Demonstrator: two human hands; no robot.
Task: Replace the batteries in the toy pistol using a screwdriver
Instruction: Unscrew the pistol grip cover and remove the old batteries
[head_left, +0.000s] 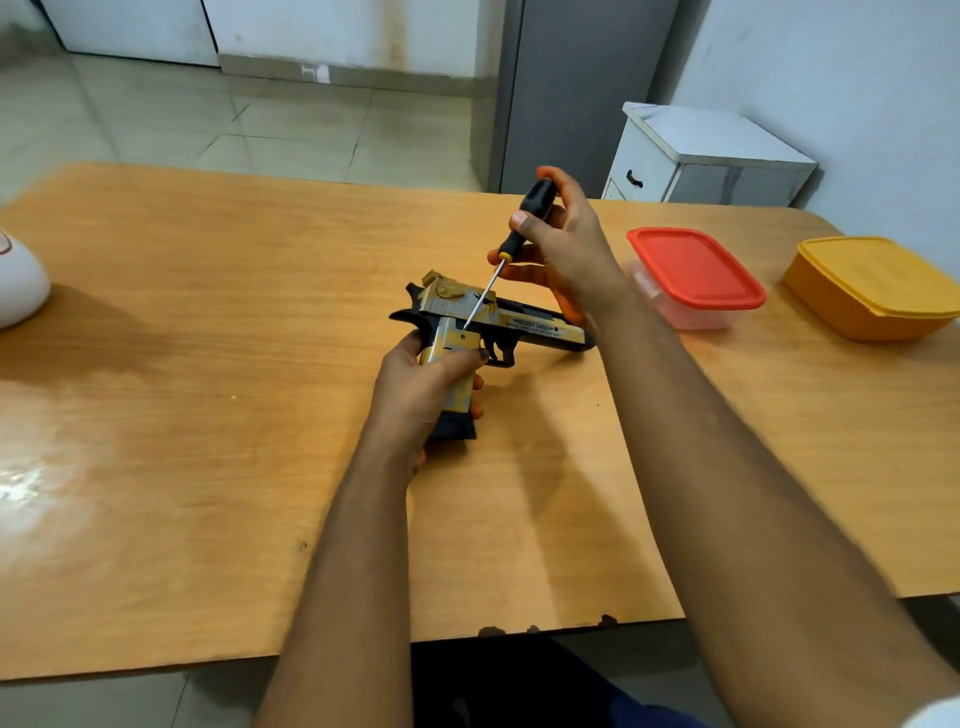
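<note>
A gold-and-black toy pistol lies on its side over the middle of the wooden table, barrel pointing right. My left hand grips its handle from below. My right hand holds a screwdriver by its black and yellow handle, above and behind the pistol. The thin metal shaft slants down to the left, and its tip touches the top of the grip near a small screw hole. No batteries are visible.
A clear box with a red lid stands right of the pistol, close to my right wrist. A yellow lidded box sits at the far right edge. A white rounded object is at the left edge. A white cabinet stands beyond the table.
</note>
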